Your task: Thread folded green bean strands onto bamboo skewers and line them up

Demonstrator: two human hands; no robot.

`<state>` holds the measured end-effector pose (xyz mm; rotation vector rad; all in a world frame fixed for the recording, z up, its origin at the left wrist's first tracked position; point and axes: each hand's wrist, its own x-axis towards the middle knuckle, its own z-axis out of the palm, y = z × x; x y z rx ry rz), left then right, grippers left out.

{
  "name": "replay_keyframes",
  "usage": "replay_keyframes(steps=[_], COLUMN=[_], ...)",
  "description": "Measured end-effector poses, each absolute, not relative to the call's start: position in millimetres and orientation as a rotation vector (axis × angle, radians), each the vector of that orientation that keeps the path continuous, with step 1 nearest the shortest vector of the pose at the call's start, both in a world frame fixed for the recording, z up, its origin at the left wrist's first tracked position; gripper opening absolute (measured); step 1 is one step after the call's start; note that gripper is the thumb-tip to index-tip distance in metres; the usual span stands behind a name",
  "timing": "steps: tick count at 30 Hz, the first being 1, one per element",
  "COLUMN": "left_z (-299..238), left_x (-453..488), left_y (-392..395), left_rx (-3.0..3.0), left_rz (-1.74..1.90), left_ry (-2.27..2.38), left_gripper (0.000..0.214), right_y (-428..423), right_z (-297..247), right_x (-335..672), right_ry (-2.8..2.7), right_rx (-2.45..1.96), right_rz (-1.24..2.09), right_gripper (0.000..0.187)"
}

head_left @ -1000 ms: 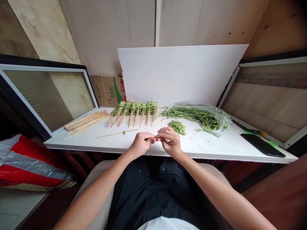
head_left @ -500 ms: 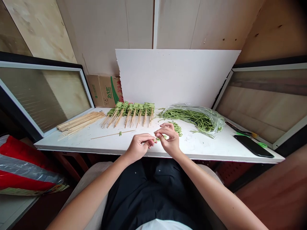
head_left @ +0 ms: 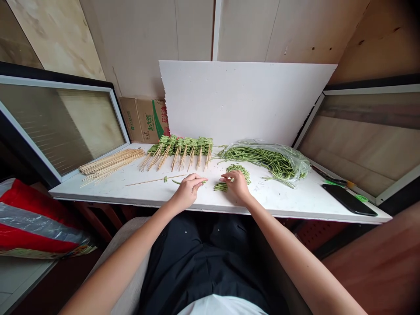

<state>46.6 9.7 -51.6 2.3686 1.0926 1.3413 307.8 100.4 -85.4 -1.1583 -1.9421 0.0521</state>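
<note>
My left hand (head_left: 188,189) rests on the white tabletop (head_left: 288,199), its fingers pinched on a short green bean piece (head_left: 204,180). My right hand (head_left: 236,183) is a little to the right, fingers curled and pinching a bean piece at the edge of a small pile of cut beans (head_left: 242,169). A second little bunch of cut beans (head_left: 221,187) lies between my hands. Left of my left hand lies a thin bamboo skewer with one bean piece on it (head_left: 154,180).
A row of finished bean skewers (head_left: 183,148) lies at the back, with bare skewers (head_left: 110,163) to their left. A plastic bag of long beans (head_left: 275,158) sits to the right. A black phone (head_left: 349,200) and green-handled scissors (head_left: 341,181) lie at far right. A red bag (head_left: 26,221) sits at left.
Both hands have dropped from in front of me down onto the tabletop and moved apart. The right hand has reached to the cut bean pile.
</note>
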Motion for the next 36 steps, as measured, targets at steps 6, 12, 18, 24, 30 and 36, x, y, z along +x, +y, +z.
replay_keyframes(steps=[6,12,18,24,30,36], left_z=[-60,-63,-63,-54,-42,-42], left_x=[47,43,43,41,36,42], left_y=[12,17,19,16,10,6], left_rx=[2.455,2.411,2.335,2.306,2.358,2.369], left_rz=[1.207,1.239,1.428,1.390,1.282,1.208], left_ry=[1.085,1.084,1.134,1.105,1.161,1.124], left_gripper=[0.041,0.040,0.038,0.029,0.012,0.018], right_y=[103,96,58,42,41,35], right_z=[-85,-75,-50,-47,-47,-49], right_x=[305,309,281,266,270,266], right_ry=[-2.152,-2.154,-2.131,-2.115,-2.071,-2.146], right_rx=[-1.223,-1.134,-0.729,-0.504,-0.536,-0.506], right_rz=[0.014,0.098,0.281,0.061,-0.044,-0.129], right_gripper=[0.037,0.039,0.030,0.019,0.019,0.021])
